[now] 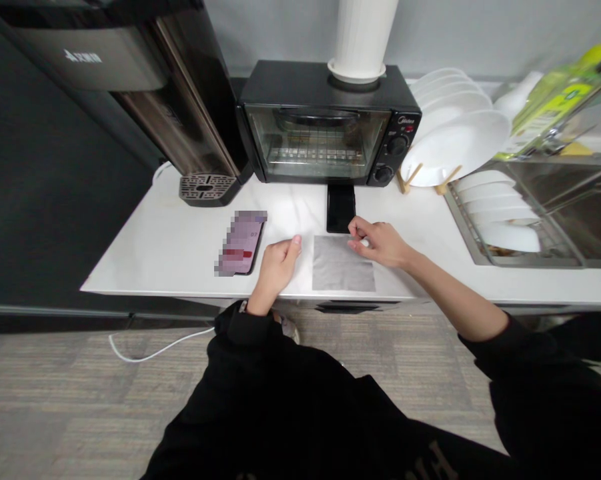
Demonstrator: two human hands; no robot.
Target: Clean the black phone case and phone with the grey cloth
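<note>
A thin grey cloth [341, 267] lies flat near the counter's front edge. Over its upper right corner is my right hand [380, 243], its thumb and curled fingers drawn together. A small pale spot shows between them, but I cannot make out what it is. To the left of the cloth, my left hand [279, 267] rests by the counter edge with fingers curled in and thumb on top; nothing shows in it. A black phone [341, 208] with a dark screen lies just beyond the cloth. Left of my left hand is a phone with a lit, partly blurred screen [243, 243].
A toaster oven [325, 143] stands at the back, a white pot [363, 40] on top. At left rises a tall drinks dispenser [180, 113]. White plates [455, 147] lean in a wooden rack beside the sink [575, 213]. A white cable [160, 348] trails below.
</note>
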